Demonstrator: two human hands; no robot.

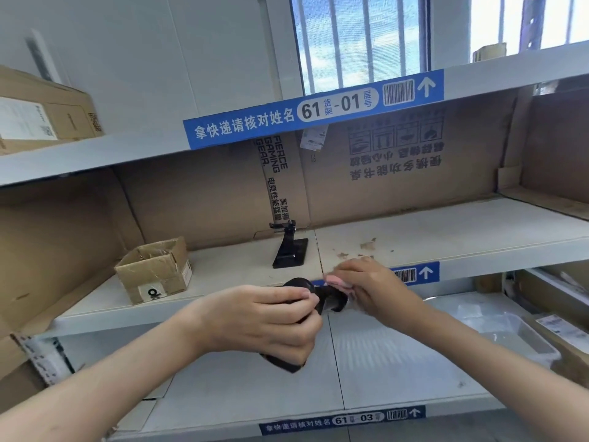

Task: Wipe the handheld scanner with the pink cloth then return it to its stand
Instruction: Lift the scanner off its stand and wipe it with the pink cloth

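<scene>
Scanner [330, 299], black, is mostly hidden: the left hand [267, 320] wraps its handle in front of the middle shelf [446, 228] edge, while the right hand [373, 288] pinches the pink cloth [338, 282] against its head. The empty stand [290, 247] sits mid-shelf, a small box [156, 269] leftward.

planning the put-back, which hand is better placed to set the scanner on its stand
Left. The left hand already has its grip on the scanner, and the empty stand sits on the shelf just beyond it. The right hand is busy with the pink cloth.
</scene>
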